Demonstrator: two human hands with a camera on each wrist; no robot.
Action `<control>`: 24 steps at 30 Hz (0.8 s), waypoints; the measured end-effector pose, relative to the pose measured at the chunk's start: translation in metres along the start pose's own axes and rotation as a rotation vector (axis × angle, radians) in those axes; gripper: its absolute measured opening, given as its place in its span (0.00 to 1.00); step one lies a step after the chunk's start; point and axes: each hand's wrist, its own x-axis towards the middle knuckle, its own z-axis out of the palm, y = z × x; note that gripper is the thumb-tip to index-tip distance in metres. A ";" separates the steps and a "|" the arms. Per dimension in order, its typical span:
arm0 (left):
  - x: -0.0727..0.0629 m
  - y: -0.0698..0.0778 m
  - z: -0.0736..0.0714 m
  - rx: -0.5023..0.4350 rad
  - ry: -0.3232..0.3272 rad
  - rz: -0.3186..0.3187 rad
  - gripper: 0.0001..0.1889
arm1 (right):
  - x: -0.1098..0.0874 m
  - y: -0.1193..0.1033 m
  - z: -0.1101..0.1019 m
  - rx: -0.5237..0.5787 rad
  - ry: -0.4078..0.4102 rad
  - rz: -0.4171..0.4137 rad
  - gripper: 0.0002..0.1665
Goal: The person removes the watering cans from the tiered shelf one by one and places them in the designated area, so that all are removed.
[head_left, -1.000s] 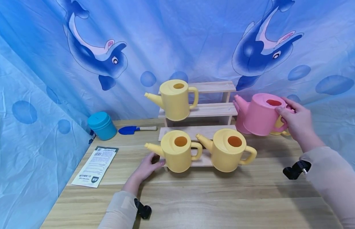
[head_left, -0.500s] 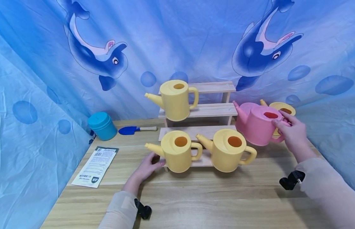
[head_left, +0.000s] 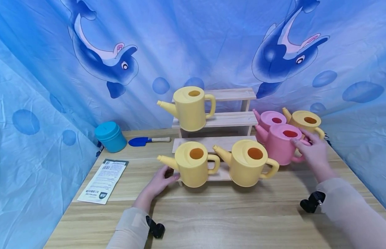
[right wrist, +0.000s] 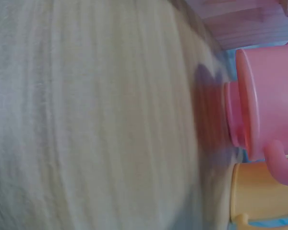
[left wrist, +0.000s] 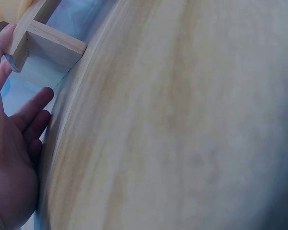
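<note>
My right hand grips the handle of a pink watering can, whose spout points left. In the right wrist view, that can's base is off the table, with its shadow below. Behind it stand a second pink watering can and a yellow watering can. My left hand holds the left end of a stepped wooden stand between thumb and forefinger, its other fingers loosely bent in the left wrist view. On the lowest step sit two yellow watering cans; another yellow watering can sits higher up, on the left.
To the left are a lidded turquoise tub, a blue hand trowel with a pale handle and a white printed packet. A blue dolphin-print curtain hangs behind the wooden table.
My right hand has lowered the pink watering can toward the table and nearer to me, uncovering the pink and yellow cans behind it. The left hand has stayed put.
</note>
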 end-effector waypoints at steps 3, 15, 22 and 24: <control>0.001 -0.001 0.000 -0.006 0.001 0.001 0.30 | -0.001 0.004 0.003 0.016 -0.018 0.006 0.44; 0.000 -0.001 -0.001 -0.001 0.003 0.006 0.29 | -0.002 0.020 0.007 0.007 -0.042 -0.037 0.46; 0.000 0.000 -0.001 0.009 -0.002 -0.009 0.30 | -0.002 0.026 0.006 -0.057 -0.051 -0.050 0.51; 0.001 0.000 -0.001 0.006 -0.004 -0.009 0.30 | -0.003 0.026 0.006 -0.067 -0.058 -0.048 0.52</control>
